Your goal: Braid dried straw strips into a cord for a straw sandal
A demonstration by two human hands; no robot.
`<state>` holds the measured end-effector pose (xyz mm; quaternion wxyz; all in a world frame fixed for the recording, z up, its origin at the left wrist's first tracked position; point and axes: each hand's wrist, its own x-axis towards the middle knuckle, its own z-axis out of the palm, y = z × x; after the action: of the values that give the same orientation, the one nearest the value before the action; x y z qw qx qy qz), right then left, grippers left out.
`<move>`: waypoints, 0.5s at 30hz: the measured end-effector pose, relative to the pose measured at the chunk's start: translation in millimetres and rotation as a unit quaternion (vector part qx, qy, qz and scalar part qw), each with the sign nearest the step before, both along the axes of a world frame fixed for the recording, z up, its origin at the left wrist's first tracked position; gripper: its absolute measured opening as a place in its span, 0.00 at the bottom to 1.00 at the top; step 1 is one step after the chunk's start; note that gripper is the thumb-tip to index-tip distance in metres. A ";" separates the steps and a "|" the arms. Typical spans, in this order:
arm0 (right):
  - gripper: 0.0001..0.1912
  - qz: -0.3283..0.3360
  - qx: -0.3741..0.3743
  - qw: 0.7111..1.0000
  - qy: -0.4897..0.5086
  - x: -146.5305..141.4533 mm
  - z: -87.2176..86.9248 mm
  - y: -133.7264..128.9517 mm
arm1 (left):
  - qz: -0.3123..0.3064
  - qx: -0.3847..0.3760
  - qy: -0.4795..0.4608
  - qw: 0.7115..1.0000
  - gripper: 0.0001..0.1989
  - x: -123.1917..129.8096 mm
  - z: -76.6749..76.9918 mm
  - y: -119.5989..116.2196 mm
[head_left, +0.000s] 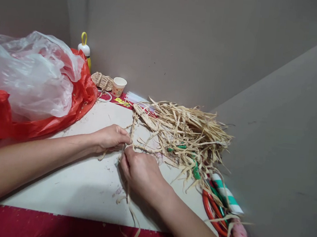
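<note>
Pale, dry straw is twisted into a braided cord (pixel 133 129) at the centre of the frame, running up from the fingertips of both hands towards a heap of straw; another length reaches right from the same spot. The cord lies just beyond the left hand (pixel 113 135), at its fingertips, and directly above the right hand (pixel 142 166). Loose strands (pixel 133 212) trail from below the right hand to the lower edge of the frame.

The paper cup (pixel 119 86), upper left of centre, bears a small coloured print; the yellow marking (pixel 122 102) beside it is too small to read.

The left hand pinches the cord between thumb and fingers. The right hand is curled nearly closed around the strands, its fingertips partly hidden.

Under both hands lies a white board (pixel 83 189) on a red surface (pixel 50 228). The straw heap (pixel 191 125) spreads right of centre, with orange tubing (pixel 211 210) and a pink roll (pixel 241 236) at lower right. A red bag (pixel 83 103) holding clear plastic (pixel 32 79) fills the left.
</note>
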<state>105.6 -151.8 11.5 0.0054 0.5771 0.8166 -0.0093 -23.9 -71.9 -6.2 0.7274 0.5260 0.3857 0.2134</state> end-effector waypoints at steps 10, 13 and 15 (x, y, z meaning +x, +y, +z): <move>0.17 0.143 -0.191 0.968 0.074 8.6 36.6 -13.9 | -0.011 -0.066 -0.020 0.998 0.15 -5.0 3.4 7.1; 0.21 0.149 -0.244 0.948 0.143 24.3 35.7 0.9 | -0.029 -0.082 -0.021 0.996 0.16 -7.7 2.9 10.7; 0.23 0.145 -0.293 0.924 0.198 38.4 35.5 11.3 | -0.041 -0.088 -0.021 0.995 0.16 -9.7 3.4 13.0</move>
<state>144.0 -140.5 47.0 0.0141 0.4113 0.8368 -0.3612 -33.6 -58.9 -2.8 0.7870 0.4703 0.3659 0.1598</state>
